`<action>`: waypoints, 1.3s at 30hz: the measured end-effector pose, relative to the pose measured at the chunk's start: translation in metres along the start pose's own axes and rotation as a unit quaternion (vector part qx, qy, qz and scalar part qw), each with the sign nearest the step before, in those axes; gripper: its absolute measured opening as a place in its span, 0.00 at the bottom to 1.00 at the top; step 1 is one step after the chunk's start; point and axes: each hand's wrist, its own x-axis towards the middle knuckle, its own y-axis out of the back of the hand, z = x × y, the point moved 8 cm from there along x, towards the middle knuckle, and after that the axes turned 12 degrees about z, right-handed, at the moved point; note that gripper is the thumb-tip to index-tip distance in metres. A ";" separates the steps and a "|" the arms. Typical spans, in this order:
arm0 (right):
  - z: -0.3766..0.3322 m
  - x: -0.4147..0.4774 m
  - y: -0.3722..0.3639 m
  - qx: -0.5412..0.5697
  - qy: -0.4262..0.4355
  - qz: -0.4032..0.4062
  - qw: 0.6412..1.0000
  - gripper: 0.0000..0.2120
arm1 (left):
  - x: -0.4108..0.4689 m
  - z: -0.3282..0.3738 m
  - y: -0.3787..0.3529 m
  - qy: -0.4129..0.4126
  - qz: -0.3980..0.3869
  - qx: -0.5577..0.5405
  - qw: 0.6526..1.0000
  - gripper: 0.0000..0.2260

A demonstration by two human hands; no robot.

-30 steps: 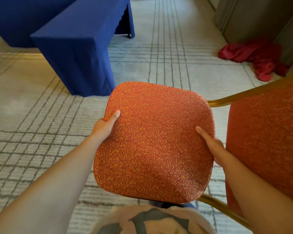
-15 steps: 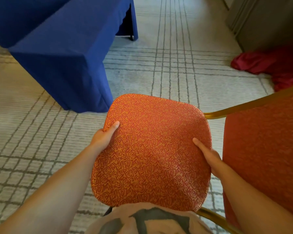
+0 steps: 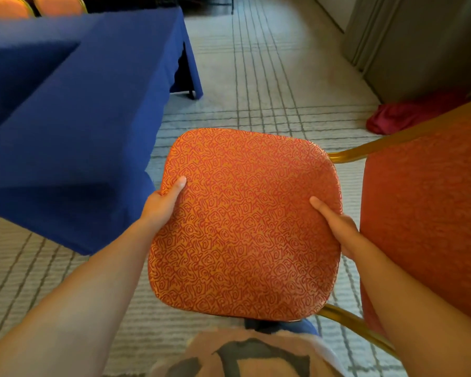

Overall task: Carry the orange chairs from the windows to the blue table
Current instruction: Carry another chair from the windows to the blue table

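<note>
I hold an orange chair (image 3: 245,221) in front of me, its patterned seat facing up and its backrest off to the right on a gold frame. My left hand (image 3: 162,204) grips the seat's left edge with the thumb on top. On the seat's right edge sits my right hand (image 3: 337,227), gripping the same way. The blue table (image 3: 74,126), draped in a blue cloth, stands close on the left, its corner just beside the seat. The chair's legs are hidden below the seat.
Two more orange chairs (image 3: 57,5) stand behind the table at the top left. A red cloth (image 3: 408,112) lies on the carpet by the grey wall (image 3: 419,44) at right. Striped carpet (image 3: 256,77) stretches ahead between table and wall.
The blue table has come much closer and now fills the left side. The red cloth has slid toward the right edge. My grip on the seat is unchanged.
</note>
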 end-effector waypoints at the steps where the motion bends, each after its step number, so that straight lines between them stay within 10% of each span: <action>1: -0.015 0.028 -0.013 -0.009 -0.003 0.003 1.000 0.28 | 0.030 0.012 -0.015 0.011 -0.009 0.000 1.000 0.41; 13: -0.222 0.276 -0.129 -0.036 -0.013 -0.027 0.999 0.38 | 0.273 0.179 -0.154 0.019 -0.015 -0.031 0.999 0.31; 23: -0.316 0.423 -0.269 -0.013 -0.043 -0.050 0.998 0.26 | 0.467 0.249 -0.194 0.062 0.012 0.014 0.998 0.45; 39: -0.571 0.633 -0.493 0.022 0.009 -0.021 1.000 0.22 | 0.819 0.460 -0.238 0.003 0.002 -0.011 1.000 0.34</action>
